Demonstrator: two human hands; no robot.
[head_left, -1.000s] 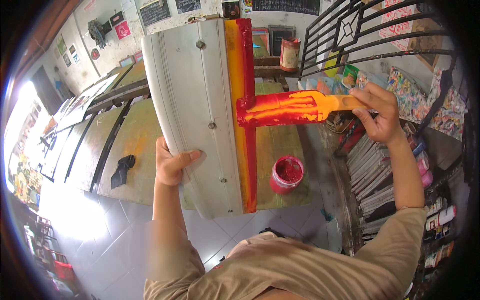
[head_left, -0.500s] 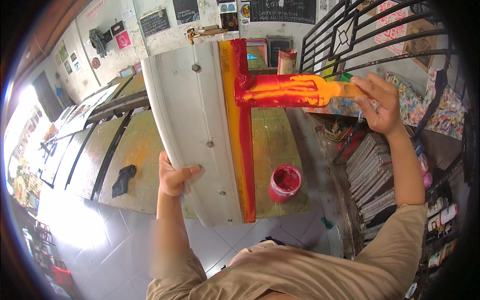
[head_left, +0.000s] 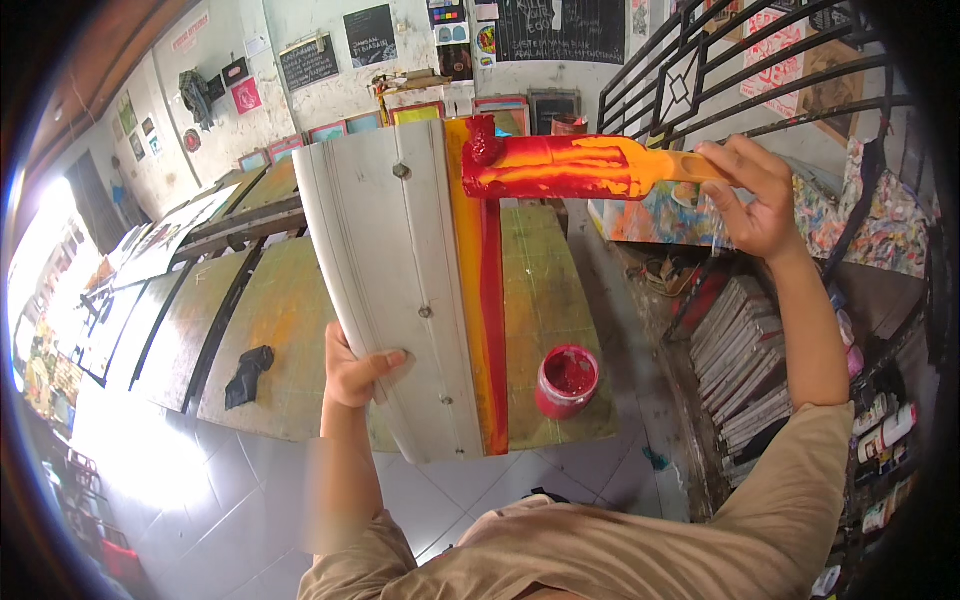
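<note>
Green-stained table top (head_left: 545, 270) spans the middle of the frame. Above it, centre, you hold a broad grey bolted panel (head_left: 385, 270), slightly tilted; an orange strip (head_left: 470, 290) runs down its right edge. Your left hand (head_left: 358, 368) grips the panel's lower left side, thumb on the near face. At upper right your right hand (head_left: 762, 200) is closed on the grip of an orange spatula (head_left: 560, 168), smeared red, its left end against the strip near the top. Jar (head_left: 562, 403), open, on the table right of lower centre: red substance inside, fill level unclear. Tin (head_left: 569, 125), upper right of centre, mostly hidden by the spatula; contents cannot be told. Versus one second ago: the spatula sits nearer the strip's upper end; thick red bead (head_left: 484, 148) above it shorter, red film (head_left: 492, 290) below longer.
</note>
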